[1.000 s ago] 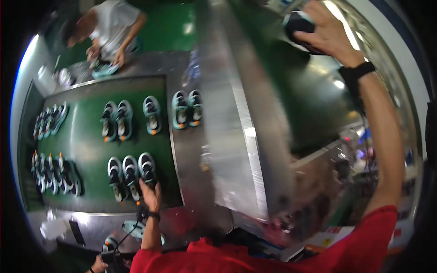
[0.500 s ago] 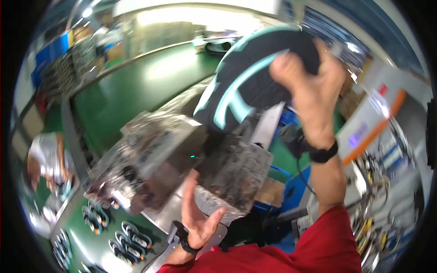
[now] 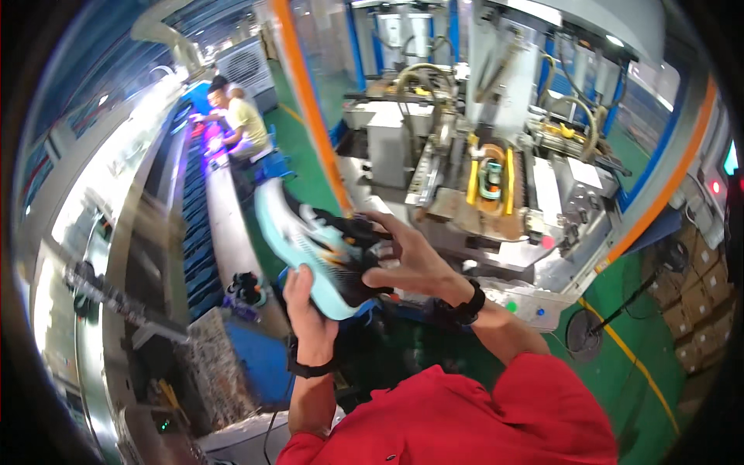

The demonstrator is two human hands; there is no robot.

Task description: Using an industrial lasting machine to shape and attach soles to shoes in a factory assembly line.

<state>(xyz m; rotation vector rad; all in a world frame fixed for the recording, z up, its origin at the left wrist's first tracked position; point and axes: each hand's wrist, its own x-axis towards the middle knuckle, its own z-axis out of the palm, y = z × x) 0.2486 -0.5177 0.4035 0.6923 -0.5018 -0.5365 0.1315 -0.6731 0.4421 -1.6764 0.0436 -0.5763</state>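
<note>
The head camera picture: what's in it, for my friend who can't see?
The left hand and right hand hold a black, white and teal shoe. Beyond stands a big machine with, to its left, a person in yellow.

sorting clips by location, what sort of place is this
Probably a shoe factory: a sports shoe being held, a large orange-framed machine, and another person beside a long workbench.
</note>
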